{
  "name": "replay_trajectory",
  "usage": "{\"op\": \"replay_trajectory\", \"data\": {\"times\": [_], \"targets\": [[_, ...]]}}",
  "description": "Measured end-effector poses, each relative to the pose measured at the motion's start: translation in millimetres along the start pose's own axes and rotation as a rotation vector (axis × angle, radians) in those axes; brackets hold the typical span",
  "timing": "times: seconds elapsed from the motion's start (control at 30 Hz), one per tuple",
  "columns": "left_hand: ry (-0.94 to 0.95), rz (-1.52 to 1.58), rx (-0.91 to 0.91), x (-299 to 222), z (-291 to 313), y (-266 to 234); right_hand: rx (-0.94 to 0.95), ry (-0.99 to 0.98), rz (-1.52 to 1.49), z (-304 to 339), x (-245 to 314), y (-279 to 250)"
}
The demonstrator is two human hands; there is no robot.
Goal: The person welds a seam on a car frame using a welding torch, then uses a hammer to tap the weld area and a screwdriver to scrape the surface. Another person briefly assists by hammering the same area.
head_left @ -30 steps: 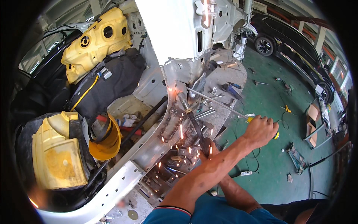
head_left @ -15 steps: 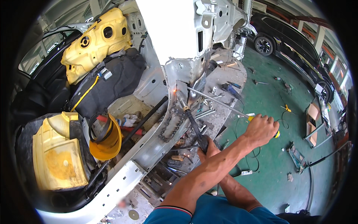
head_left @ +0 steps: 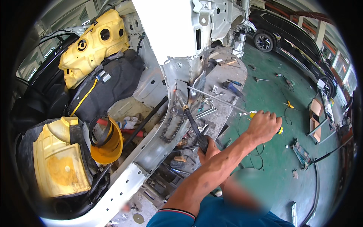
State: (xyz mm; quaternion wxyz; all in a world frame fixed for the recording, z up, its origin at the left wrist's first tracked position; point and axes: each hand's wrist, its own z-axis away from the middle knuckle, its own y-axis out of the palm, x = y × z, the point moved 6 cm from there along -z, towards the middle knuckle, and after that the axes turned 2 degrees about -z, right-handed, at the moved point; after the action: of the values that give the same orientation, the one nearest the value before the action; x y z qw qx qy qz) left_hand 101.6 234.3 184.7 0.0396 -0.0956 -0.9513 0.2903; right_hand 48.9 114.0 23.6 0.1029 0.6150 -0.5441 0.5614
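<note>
My arms are crossed. My left hand (head_left: 266,126) is closed around the yellow handle of a long screwdriver (head_left: 219,100), whose shaft runs leftward to the bare metal at the base of the car body pillar (head_left: 174,72). Lower down, my right hand (head_left: 210,150) grips the black handle of a welding torch (head_left: 193,123); the left forearm lies in front of the right arm. The torch's metal nozzle points up at a joint in the pillar's sheet metal, where a small orange glow shows beside the nozzle tip. The screwdriver tip sits close to that joint.
A yellow welding helmet (head_left: 113,145) rests inside the stripped car body, near yellow foam pieces (head_left: 62,160). A chain (head_left: 169,130) lies along the sill. An angle grinder (head_left: 233,89) is on the grey platform. Cables and tools lie on the green floor; a black car (head_left: 291,34) stands beyond.
The orange glow at the joint has become smaller and dimmer. The whole view has shifted slightly; both hands keep their hold on the screwdriver and the torch.
</note>
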Motion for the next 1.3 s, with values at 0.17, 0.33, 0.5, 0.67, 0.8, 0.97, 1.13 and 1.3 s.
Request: {"op": "replay_trajectory", "data": {"times": [0.17,0.33,0.5,0.67,0.8,0.97,1.13,1.3], "targets": [[0.008,0.006,-0.034,0,-1,-3,0.009,0.038,-0.006,2,-4,4],[0.002,0.027,-0.014,0,-2,-3,0.036,0.077,0.002,3,-5,5],[0.001,-0.005,0.010,1,-3,0,0.061,-0.037,-0.105,-5,-7,-8],[0.002,0.013,-0.015,1,-3,-1,0.118,-0.033,-0.086,-7,-20,-20],[0.003,-0.008,0.017,2,-6,1,0.145,0.015,-0.090,-9,-23,-19],[-0.012,0.032,0.031,3,-11,0,0.122,-0.027,-0.051,-14,-10,-18],[-0.010,0.028,-0.047,3,-11,-4,0.122,0.058,0.034,-10,-7,-12],[-0.019,0.017,-0.035,2,-10,-1,0.048,0.038,0.033,-4,-1,-3]]}}
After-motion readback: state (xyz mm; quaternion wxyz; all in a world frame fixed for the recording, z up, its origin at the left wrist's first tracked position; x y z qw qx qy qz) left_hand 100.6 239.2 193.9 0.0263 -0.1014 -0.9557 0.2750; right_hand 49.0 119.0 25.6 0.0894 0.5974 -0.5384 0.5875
